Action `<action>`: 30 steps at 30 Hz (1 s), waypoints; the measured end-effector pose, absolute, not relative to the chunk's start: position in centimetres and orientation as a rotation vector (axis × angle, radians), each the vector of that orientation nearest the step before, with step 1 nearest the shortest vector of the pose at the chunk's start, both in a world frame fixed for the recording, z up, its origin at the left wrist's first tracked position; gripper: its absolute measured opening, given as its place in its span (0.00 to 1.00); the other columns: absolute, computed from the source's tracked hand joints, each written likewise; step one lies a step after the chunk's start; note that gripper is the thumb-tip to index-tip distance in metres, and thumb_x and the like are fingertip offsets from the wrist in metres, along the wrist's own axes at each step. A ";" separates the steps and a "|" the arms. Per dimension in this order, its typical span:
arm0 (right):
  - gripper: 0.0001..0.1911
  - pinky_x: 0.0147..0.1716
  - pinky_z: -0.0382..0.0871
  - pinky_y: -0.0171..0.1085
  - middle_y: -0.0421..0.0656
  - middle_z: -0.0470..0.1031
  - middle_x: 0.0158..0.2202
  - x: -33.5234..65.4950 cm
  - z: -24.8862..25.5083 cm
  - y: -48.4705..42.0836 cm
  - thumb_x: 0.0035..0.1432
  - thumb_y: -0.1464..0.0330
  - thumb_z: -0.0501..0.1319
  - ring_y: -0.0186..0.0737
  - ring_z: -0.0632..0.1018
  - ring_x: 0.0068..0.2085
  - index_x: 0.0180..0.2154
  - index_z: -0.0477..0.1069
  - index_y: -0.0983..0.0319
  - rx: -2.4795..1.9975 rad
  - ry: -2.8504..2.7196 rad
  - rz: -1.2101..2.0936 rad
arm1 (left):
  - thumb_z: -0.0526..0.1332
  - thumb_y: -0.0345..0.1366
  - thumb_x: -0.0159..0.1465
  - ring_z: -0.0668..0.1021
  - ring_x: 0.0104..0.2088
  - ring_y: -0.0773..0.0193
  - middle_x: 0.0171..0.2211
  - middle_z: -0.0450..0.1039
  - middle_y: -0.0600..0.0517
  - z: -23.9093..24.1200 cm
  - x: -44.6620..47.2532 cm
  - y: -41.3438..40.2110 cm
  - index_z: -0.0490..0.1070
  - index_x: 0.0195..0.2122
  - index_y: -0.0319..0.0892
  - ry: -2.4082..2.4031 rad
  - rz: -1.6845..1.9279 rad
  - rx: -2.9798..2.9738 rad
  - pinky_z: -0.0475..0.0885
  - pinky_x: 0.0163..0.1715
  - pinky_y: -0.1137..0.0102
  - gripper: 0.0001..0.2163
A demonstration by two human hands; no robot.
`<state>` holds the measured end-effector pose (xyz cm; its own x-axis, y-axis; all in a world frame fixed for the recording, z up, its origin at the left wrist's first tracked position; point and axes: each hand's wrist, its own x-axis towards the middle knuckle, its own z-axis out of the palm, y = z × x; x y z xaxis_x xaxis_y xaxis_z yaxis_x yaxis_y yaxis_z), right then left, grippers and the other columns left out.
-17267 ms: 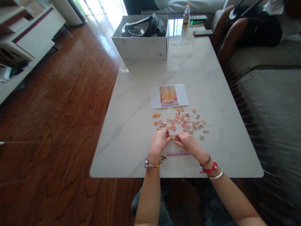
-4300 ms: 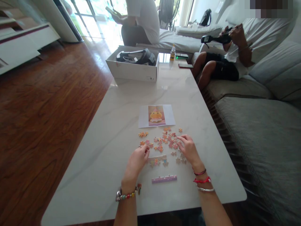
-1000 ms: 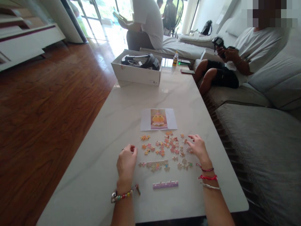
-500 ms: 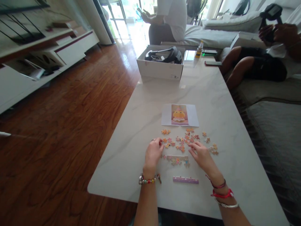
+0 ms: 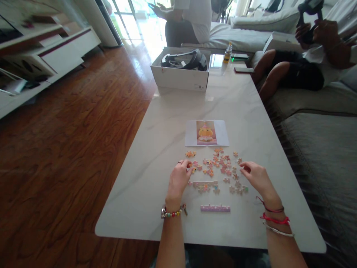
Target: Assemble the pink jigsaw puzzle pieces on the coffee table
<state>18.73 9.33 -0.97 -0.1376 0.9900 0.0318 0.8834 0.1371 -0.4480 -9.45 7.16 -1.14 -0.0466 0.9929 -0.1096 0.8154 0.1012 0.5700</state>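
Note:
Loose jigsaw pieces [image 5: 220,165] in orange and pink lie scattered on the white marble table [image 5: 173,123]. Beyond them lies a printed picture [image 5: 206,133] of a yellow figure. A joined pale row of pieces [image 5: 204,185] sits between my hands, and a joined purple strip [image 5: 215,208] lies nearer me. My left hand [image 5: 178,178] rests curled at the left end of the pale row, fingertips pinched at a small piece. My right hand [image 5: 257,178] hovers at the right edge of the scatter, fingers curled; what they hold is hidden.
An open white box [image 5: 180,72] with a black headset stands at the far end, beside a small bottle [image 5: 228,53] and a phone [image 5: 243,70]. Two other people sit beyond: one on the grey sofa [image 5: 320,123] at right, one at the far end. Wooden floor lies left.
My right hand has moved right, from beside the pale row to the right edge of the scattered pieces. The left hand stays at the row's left end. My view shifted slightly.

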 end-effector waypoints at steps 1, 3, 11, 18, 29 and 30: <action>0.09 0.30 0.64 0.35 0.42 0.73 0.25 18.9 -0.9 9.2 0.50 0.68 0.53 0.37 0.73 0.27 0.30 0.71 0.62 -1.821 -2.089 0.475 | 0.56 0.34 0.58 0.72 0.31 0.68 0.33 0.69 0.51 -1.1 -9.2 7.2 0.68 0.35 0.42 1.902 0.496 1.777 0.66 0.34 0.74 0.05; 0.08 0.29 0.65 0.34 0.42 0.73 0.25 18.6 -0.8 9.1 0.50 0.69 0.54 0.36 0.73 0.27 0.30 0.71 0.62 -1.812 -2.085 0.509 | 0.55 0.33 0.58 0.72 0.32 0.68 0.33 0.69 0.51 -1.2 -8.7 7.4 0.68 0.36 0.42 1.874 0.490 1.805 0.66 0.34 0.74 0.06; 0.07 0.31 0.66 0.35 0.42 0.73 0.27 19.3 -1.3 9.0 0.49 0.71 0.56 0.36 0.73 0.28 0.31 0.71 0.62 -1.774 -2.050 0.632 | 0.54 0.34 0.59 0.73 0.32 0.68 0.35 0.69 0.51 -1.2 -5.5 7.6 0.67 0.37 0.42 1.761 0.373 1.920 0.66 0.34 0.74 0.06; 0.06 0.31 0.65 0.33 0.42 0.73 0.28 20.3 -0.7 8.9 0.49 0.73 0.56 0.35 0.72 0.29 0.28 0.72 0.62 -1.767 -2.075 0.662 | 0.54 0.32 0.59 0.73 0.32 0.68 0.38 0.69 0.50 -1.1 -2.5 7.6 0.66 0.39 0.43 1.639 0.280 2.017 0.66 0.34 0.74 0.08; 0.04 0.32 0.66 0.32 0.42 0.73 0.29 21.4 -0.8 8.1 0.47 0.75 0.59 0.33 0.73 0.29 0.27 0.72 0.62 -1.641 -2.093 0.836 | 0.55 0.32 0.58 0.73 0.33 0.68 0.38 0.69 0.51 -1.1 -0.7 6.8 0.65 0.39 0.44 1.535 0.201 2.087 0.66 0.33 0.74 0.07; 0.04 0.32 0.66 0.32 0.41 0.73 0.29 21.5 -0.7 8.0 0.47 0.75 0.59 0.33 0.73 0.29 0.27 0.72 0.62 -1.638 -2.095 0.841 | 0.55 0.32 0.58 0.73 0.33 0.68 0.37 0.69 0.51 -1.1 -0.8 6.8 0.65 0.39 0.44 1.543 0.201 2.079 0.66 0.33 0.74 0.08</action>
